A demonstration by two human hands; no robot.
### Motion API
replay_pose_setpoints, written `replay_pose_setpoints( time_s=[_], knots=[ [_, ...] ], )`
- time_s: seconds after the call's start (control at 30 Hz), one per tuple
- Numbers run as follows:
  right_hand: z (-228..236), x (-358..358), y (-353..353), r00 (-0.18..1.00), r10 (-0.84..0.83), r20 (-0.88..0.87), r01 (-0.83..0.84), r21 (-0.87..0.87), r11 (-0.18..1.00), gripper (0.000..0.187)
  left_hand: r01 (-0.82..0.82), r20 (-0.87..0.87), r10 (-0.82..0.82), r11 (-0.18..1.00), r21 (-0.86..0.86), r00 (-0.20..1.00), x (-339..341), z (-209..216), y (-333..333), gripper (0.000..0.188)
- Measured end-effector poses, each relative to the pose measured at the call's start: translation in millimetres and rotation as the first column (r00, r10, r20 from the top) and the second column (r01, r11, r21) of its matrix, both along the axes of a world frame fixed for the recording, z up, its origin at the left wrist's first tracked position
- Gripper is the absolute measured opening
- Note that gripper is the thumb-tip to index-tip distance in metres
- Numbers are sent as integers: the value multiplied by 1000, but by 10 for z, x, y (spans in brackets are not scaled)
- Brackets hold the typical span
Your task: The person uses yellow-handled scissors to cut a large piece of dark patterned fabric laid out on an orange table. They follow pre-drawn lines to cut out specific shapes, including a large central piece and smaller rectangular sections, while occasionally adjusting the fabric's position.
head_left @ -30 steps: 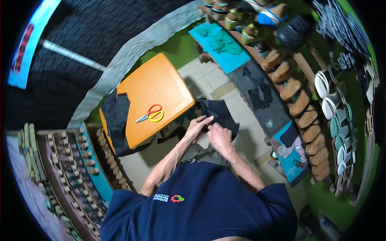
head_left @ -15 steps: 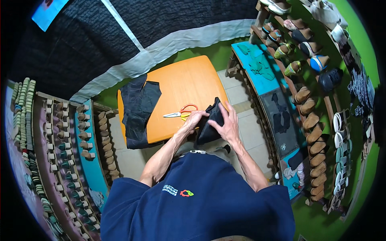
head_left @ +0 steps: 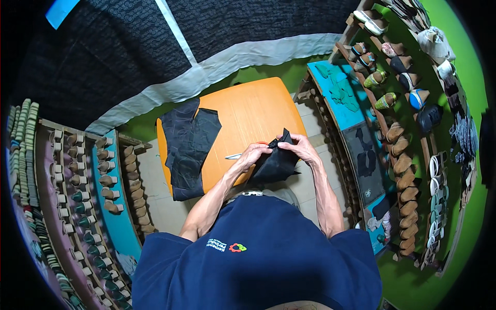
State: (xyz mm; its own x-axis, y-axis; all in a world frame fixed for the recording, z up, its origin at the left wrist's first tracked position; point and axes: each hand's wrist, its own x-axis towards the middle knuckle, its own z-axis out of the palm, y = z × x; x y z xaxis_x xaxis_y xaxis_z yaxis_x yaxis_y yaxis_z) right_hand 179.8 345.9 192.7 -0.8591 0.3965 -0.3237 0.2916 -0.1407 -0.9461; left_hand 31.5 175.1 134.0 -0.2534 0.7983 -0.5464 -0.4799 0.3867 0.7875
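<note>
- the cloth, black, is off the table and up in both hands, in front of the body by the table's near edge.
- the left hand pinches its upper edge between thumb and fingertips.
- the right hand pinches the same edge near a raised corner, its thumb toward the left hand; the two sit close together, a short bunched stretch between them.
- below the grip the cloth hangs loose and slanting, so only that edge seems to be getting attention.
- whether it is cut to its final outline, one layer or more, or joined anywhere, i cannot tell.
- the scissors lie on the table, out of both hands, blades pointing left, handles mostly hidden behind the left hand; no cutting is under way.
- more black pieces lie overlapping on the table's left side, some past its edge, untouched.
- on the bench at right, green scraps lie apart, untouched too.
</note>
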Motion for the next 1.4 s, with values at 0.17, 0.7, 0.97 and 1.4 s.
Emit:
replay_pose_setpoints(
  time_s=[0.17, 0.7, 0.97, 1.4],
  knots=[
    [-213, -231, 68, 997, -18, 75, 12, 79, 997, 31, 29, -34, -30, 999, -18, 999, -144, 140, -60, 20],
    [7, -681, 527, 927, -373, -32, 264, 761, 592, 47, 56, 107, -66, 994, 99, 992, -310, 153, -131, 35],
    [-321, -750, 791, 931, -352, -92, 339, 572, 747, 60, -65, 337, -41, 953, 296, 941, -304, 210, -153, 26],
    [380, -468, -119, 971, 138, 193, -216, 474, 853, 62, -153, 253, 82, 950, 273, 964, -429, 63, -212, 26]
  ],
)
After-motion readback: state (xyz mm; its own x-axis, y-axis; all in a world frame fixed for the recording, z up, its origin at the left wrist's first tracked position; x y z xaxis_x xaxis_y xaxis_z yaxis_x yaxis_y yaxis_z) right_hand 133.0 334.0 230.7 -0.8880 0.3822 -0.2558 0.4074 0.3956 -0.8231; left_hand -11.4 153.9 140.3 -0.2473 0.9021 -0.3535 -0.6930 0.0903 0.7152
